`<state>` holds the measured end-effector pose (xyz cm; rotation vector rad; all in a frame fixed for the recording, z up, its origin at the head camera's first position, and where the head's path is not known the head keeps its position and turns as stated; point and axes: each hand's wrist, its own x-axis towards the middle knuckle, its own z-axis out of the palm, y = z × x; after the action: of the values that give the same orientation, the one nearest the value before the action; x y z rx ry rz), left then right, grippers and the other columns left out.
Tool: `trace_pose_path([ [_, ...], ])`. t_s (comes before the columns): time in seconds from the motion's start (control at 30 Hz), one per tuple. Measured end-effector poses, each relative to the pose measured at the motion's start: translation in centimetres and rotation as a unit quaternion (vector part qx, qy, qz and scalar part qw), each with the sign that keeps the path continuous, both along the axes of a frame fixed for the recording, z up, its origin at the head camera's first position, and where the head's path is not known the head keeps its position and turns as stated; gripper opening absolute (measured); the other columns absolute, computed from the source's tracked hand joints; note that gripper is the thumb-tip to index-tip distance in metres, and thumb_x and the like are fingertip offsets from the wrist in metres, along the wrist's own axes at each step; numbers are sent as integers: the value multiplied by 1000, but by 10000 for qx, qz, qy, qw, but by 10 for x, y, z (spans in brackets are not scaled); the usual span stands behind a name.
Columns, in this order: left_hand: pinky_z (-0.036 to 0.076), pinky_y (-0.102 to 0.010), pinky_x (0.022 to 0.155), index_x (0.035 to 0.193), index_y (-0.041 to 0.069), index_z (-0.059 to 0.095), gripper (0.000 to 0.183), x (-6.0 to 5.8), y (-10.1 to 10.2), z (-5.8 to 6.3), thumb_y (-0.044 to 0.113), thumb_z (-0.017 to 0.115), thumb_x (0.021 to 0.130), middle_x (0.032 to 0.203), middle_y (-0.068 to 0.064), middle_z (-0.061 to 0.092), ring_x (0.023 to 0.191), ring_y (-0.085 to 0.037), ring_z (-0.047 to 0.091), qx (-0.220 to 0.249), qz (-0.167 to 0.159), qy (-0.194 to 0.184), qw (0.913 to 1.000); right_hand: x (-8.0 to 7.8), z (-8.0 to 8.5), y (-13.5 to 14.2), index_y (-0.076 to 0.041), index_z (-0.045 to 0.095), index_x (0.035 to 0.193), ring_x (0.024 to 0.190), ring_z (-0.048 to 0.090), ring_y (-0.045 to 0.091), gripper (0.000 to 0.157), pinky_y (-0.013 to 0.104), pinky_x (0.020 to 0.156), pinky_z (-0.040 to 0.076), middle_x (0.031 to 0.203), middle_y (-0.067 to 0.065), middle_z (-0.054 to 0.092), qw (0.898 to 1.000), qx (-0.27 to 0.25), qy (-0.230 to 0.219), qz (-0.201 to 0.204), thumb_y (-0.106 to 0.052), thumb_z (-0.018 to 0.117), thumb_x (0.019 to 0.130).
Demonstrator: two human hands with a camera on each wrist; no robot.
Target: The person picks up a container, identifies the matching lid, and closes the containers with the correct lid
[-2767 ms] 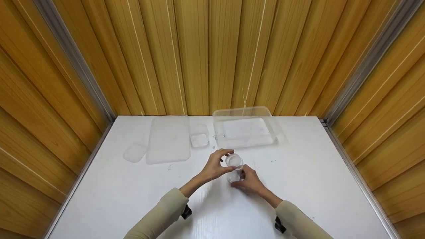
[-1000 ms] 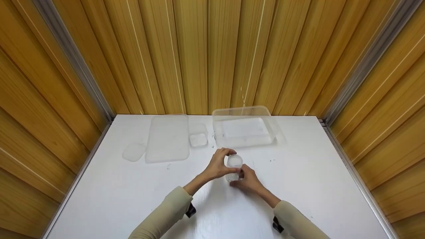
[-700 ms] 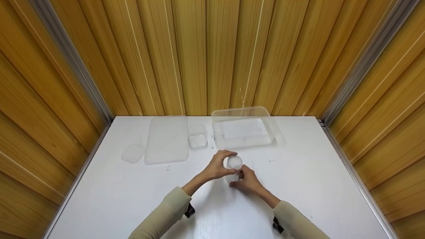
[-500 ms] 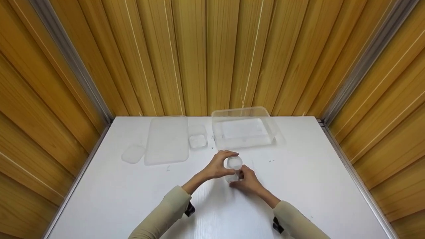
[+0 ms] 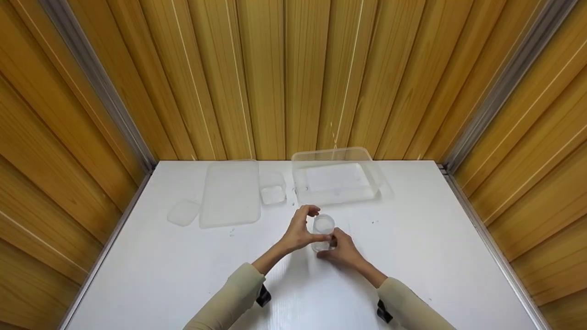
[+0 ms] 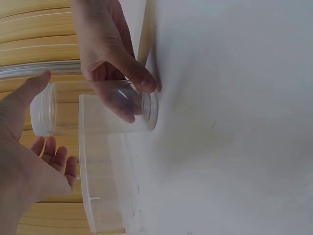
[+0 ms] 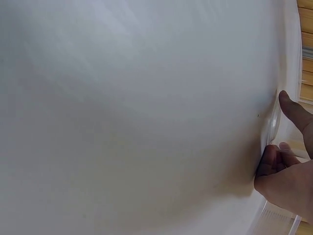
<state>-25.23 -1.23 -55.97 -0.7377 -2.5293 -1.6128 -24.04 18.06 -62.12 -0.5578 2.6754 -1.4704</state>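
A clear round jar (image 6: pixel 66 107) with a whitish screw lid (image 5: pixel 324 223) stands upright on the white table. Low on its body, my right hand (image 5: pixel 345 250) grips it, thumb and fingers on either side. My left hand (image 5: pixel 298 234) is up at the lid. In the left wrist view its thumb touches the lid's edge, while the other fingers are spread loosely and stand off the lid. The right wrist view shows mostly tabletop, with my right hand (image 7: pixel 286 178) around the jar's base at the right edge.
Behind the jar stands a large clear rectangular container (image 5: pixel 339 197). To its left are a small clear container (image 5: pixel 273 195), a large flat translucent lid (image 5: pixel 230 195) and a small lid (image 5: pixel 183 212). Wood-patterned walls (image 5: pixel 302 78) enclose the table (image 5: pixel 183 275) at back and sides.
Half a second ago my left fingers and thumb were around the lid; now the fingers have come away from it. Earlier the left hand shifted slightly about the lid. My right hand stays on the jar.
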Motion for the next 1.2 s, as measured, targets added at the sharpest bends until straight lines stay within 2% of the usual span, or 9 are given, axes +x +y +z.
trace_pose_path([
  [0.1,43,-32,92,126,0,55,68,0,2,-4,20,93,72,121,-16,62,115,-30,55,263,96,-151,9995,0,-3,0,6,59,122,100,69,31,60,32,85,58,113,21,67,9999,-124,-26,-20,-10,90,74],
  [0.27,45,-41,91,121,1,62,61,-3,0,-6,17,93,72,119,-16,67,114,-30,58,384,33,-222,9990,0,-5,1,6,60,122,100,68,30,60,33,85,58,113,20,67,9997,-244,-66,-48,-11,91,74],
  [0.43,45,-43,94,128,2,66,59,-8,-6,-3,14,89,75,127,-15,70,119,-33,60,270,-293,-209,9990,0,-4,1,4,62,122,96,66,24,59,29,81,55,111,18,67,9997,-197,-45,-168,-11,91,73],
  [0.53,47,-47,96,132,2,65,59,-9,-10,0,13,87,78,131,-15,69,121,-33,60,138,-500,-238,9984,-1,-4,-1,2,61,124,95,63,21,60,27,81,53,112,17,67,9997,-85,-136,-199,-13,91,74],
  [0.67,47,-51,97,134,2,63,60,-9,-15,2,10,85,79,132,-16,68,121,-33,59,48,-544,-288,9981,-2,-5,-5,3,60,125,95,62,22,61,27,81,52,112,18,67,9998,-43,-163,-75,-15,90,75],
  [0.87,44,-55,101,141,0,56,68,-7,-11,2,11,84,80,137,-19,64,128,-37,55,210,-707,-383,9965,2,-2,-1,3,60,125,95,63,24,60,28,80,52,111,18,66,9999,-2,-140,-93,-14,90,75],
  [1.0,42,-50,101,143,-2,50,79,-3,-7,-2,17,89,77,138,-21,58,129,-37,48,257,-452,-322,9981,1,-2,0,5,59,127,101,66,28,60,31,85,57,116,19,65,9996,-84,-256,-15,-13,88,77],
  [1.1,38,-40,100,134,-2,50,79,-1,-3,-5,21,93,72,130,-20,55,124,-34,46,185,-97,-223,9995,0,-2,1,6,59,127,103,67,29,60,34,87,58,118,21,65,9997,-165,-197,44,-12,88,78],
  [1.2,37,-36,101,126,0,49,76,-2,3,-6,22,95,69,123,-16,54,119,-31,46,94,87,-155,9998,1,-2,2,6,60,124,103,66,24,59,33,86,58,117,21,67,9998,-203,-50,26,-12,89,76],
])
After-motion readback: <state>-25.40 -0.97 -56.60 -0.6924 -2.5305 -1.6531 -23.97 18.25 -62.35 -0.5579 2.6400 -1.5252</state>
